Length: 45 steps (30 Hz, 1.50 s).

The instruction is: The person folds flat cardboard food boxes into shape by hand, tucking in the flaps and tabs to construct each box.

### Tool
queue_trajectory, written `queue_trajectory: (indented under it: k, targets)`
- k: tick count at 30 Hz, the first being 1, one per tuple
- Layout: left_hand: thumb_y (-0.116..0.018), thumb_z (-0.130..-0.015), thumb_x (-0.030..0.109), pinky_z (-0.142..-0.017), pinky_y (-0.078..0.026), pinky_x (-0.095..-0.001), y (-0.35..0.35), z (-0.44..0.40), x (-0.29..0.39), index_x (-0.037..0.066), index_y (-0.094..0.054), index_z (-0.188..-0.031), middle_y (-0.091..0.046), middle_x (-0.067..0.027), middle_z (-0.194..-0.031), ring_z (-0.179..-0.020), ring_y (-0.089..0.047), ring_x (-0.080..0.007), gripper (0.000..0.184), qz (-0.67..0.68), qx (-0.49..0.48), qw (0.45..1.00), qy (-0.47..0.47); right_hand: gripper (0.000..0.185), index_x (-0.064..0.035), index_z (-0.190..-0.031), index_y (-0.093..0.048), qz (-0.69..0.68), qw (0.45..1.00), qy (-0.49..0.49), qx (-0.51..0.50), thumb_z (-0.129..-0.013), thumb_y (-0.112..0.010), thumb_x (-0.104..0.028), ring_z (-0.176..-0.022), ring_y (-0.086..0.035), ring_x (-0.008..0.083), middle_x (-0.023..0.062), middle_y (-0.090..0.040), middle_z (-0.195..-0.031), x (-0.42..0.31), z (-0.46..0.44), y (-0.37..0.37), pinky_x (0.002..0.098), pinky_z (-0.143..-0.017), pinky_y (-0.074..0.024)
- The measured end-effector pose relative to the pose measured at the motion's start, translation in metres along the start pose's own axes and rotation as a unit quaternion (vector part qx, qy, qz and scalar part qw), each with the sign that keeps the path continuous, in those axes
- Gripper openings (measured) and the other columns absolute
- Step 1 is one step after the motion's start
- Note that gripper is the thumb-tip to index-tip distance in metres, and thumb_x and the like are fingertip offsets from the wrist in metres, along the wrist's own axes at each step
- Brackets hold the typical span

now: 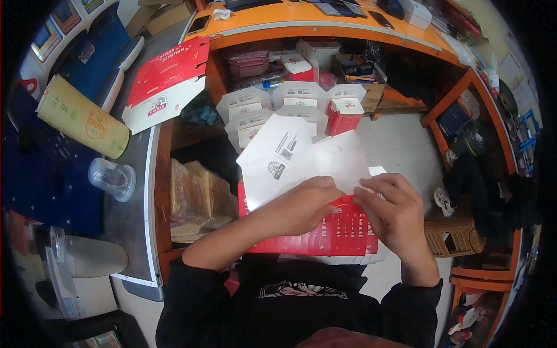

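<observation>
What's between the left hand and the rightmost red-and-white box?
White printed cardboard lies between the left hand and that box, as the head view shows.

the left hand (318, 202) hides part of the white cardboard sheet (301, 156), its fine print (281, 142) too small to read. the black shirt (261, 319) is cut off below.

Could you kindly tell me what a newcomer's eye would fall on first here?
Probably the large white printed carton sheet in the middle, by the person's left hand and right hand. The bright red flat cartons, overlapping below it in front of the black shirt, would likely come next. Over on the left, a tall yellow cup with orange print also stands out on the grey table.
</observation>
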<state>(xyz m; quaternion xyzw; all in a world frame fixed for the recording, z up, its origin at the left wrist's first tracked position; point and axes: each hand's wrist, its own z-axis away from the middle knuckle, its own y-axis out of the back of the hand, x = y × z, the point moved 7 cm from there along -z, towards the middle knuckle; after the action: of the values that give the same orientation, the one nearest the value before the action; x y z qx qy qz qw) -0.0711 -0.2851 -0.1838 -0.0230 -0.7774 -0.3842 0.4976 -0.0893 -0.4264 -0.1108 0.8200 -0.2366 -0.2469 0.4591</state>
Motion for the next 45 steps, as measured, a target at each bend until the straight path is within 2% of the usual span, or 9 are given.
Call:
queue_trajectory:
  k: [8, 12, 16, 19, 22, 32, 35, 38, 45]
  targets:
    - [-0.067, -0.091, 0.005, -0.086, -0.049, -0.0440, 0.002, 0.005, 0.002, 0.001, -0.066, -0.112, -0.063, -0.0166, -0.100, -0.097, -0.062, -0.0374, 0.022, -0.015, -0.034, 0.999, 0.013, 0.039, -0.0092, -0.112, -0.074, 0.014, 0.996, 0.021, -0.085, -0.073, -0.071, -0.007, -0.091, -0.063, 0.0258, 0.0047, -0.070, -0.093, -0.013, -0.009, -0.007, 0.0365, -0.075, -0.0500]
    - [-0.063, -0.097, 0.009, -0.086, -0.053, -0.0391, 0.026, 0.000, -0.001, -0.001, -0.065, -0.113, -0.069, -0.0161, -0.103, -0.096, -0.068, -0.0319, 0.019, 0.043, 0.057, 0.997, 0.006, 0.046, -0.0083, -0.116, -0.072, 0.022, 0.995, 0.044, 0.089, -0.070, -0.078, -0.003, -0.103, -0.063, 0.0310, 0.0101, -0.065, -0.105, -0.013, -0.013, 0.006, 0.0408, -0.084, -0.0521]
    - [-0.057, -0.107, 0.018, -0.083, -0.056, -0.0256, 0.056, -0.003, -0.020, -0.003, -0.061, -0.119, -0.070, -0.0086, -0.112, -0.099, -0.066, -0.0081, 0.025, 0.420, 0.263, 0.868, 0.044, 0.043, -0.0048, -0.111, -0.068, -0.035, 0.978, 0.013, 0.204, -0.071, -0.084, -0.003, -0.118, -0.060, 0.0417, 0.0179, -0.060, -0.119, 0.003, 0.000, -0.008, 0.0483, -0.097, -0.0511]
    - [-0.055, -0.107, 0.017, -0.099, -0.055, -0.0364, 0.049, -0.009, -0.017, -0.004, -0.053, -0.134, -0.066, -0.0141, -0.124, -0.113, -0.067, -0.0206, 0.034, 0.483, 0.285, 0.828, 0.017, 0.051, -0.0044, -0.113, -0.060, -0.080, 0.976, 0.028, 0.202, -0.070, -0.089, -0.008, -0.128, -0.055, 0.0469, 0.0191, -0.057, -0.123, 0.000, 0.001, -0.030, 0.0528, -0.102, -0.0503]
    - [-0.054, -0.107, 0.016, -0.098, -0.056, -0.0374, 0.034, -0.018, -0.016, -0.003, -0.053, -0.133, -0.066, -0.0153, -0.125, -0.113, -0.067, -0.0211, 0.033, 0.562, 0.292, 0.774, 0.026, 0.076, -0.0058, -0.120, -0.049, -0.109, 0.959, 0.014, 0.262, -0.064, -0.098, -0.022, -0.130, -0.055, 0.0446, 0.0174, -0.051, -0.126, 0.005, 0.000, -0.036, 0.0524, -0.103, -0.0515]
    - [-0.056, -0.107, 0.018, -0.089, -0.058, -0.0316, 0.033, -0.025, -0.001, -0.001, -0.058, -0.126, -0.068, -0.0105, -0.118, -0.103, -0.068, -0.0149, 0.027, 0.594, 0.344, 0.728, 0.013, 0.071, -0.0093, -0.119, -0.052, -0.101, 0.948, 0.087, 0.290, -0.065, -0.097, -0.018, -0.124, -0.059, 0.0426, 0.0156, -0.052, -0.128, 0.012, 0.007, -0.026, 0.0476, -0.098, -0.0573]
    - [-0.054, -0.107, 0.015, -0.100, -0.055, -0.0407, 0.035, -0.027, 0.002, -0.002, -0.053, -0.136, -0.066, -0.0142, -0.124, -0.112, -0.067, -0.0223, 0.034, 0.596, 0.293, 0.748, 0.008, 0.058, -0.0071, -0.114, -0.061, -0.042, 0.950, 0.081, 0.297, -0.067, -0.095, -0.013, -0.122, -0.061, 0.0417, 0.0138, -0.059, -0.125, 0.010, 0.009, -0.013, 0.0464, -0.097, -0.0575]
    - [-0.059, -0.106, 0.018, -0.090, -0.056, -0.0308, 0.047, -0.028, 0.009, -0.001, -0.059, -0.129, -0.069, -0.0093, -0.116, -0.103, -0.068, -0.0144, 0.030, 0.576, 0.295, 0.762, -0.010, 0.039, -0.0081, -0.103, -0.072, 0.046, 0.966, 0.075, 0.242, -0.069, -0.090, -0.014, -0.120, -0.064, 0.0362, 0.0090, -0.069, -0.119, -0.005, 0.005, 0.005, 0.0465, -0.098, -0.0528]
    - [-0.065, -0.100, 0.009, -0.091, -0.052, -0.0320, 0.072, -0.015, 0.019, -0.005, -0.070, -0.117, -0.072, -0.0109, -0.114, -0.106, -0.066, -0.0152, 0.022, 0.256, 0.189, 0.948, -0.020, 0.023, -0.0115, -0.092, -0.078, 0.128, 0.980, 0.108, 0.103, -0.071, -0.085, -0.017, -0.108, -0.068, 0.0191, 0.0002, -0.075, -0.106, -0.032, -0.009, 0.025, 0.0432, -0.094, -0.0423]
